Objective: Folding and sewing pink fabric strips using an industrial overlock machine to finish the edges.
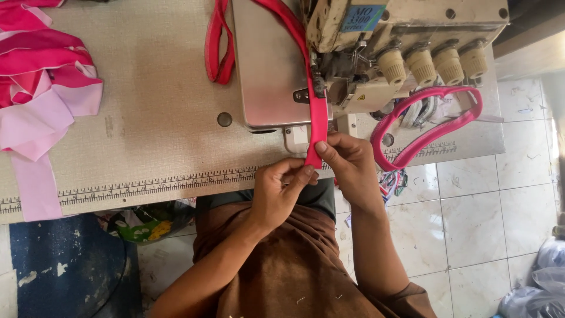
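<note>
Item: pink fabric strip (318, 118), running from the sewing machine (376, 53) to the tabletop's (159, 118) near edge, both left hand (276, 197) and right hand (347, 165) pinching its end, risking skewing under the foot if pulling unevenly.

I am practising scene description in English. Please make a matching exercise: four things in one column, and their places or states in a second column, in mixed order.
Things:
1. pink strip
2. pile of pink cloth
3. four round knobs
4. pink loop

Places or states:
A. at the table's far left
B. pinched at its end by both hands (left hand, right hand)
C. in a row on the sewing machine
D. lying right of the machine's base

Pairs: 1-B, 2-A, 3-C, 4-D
</note>
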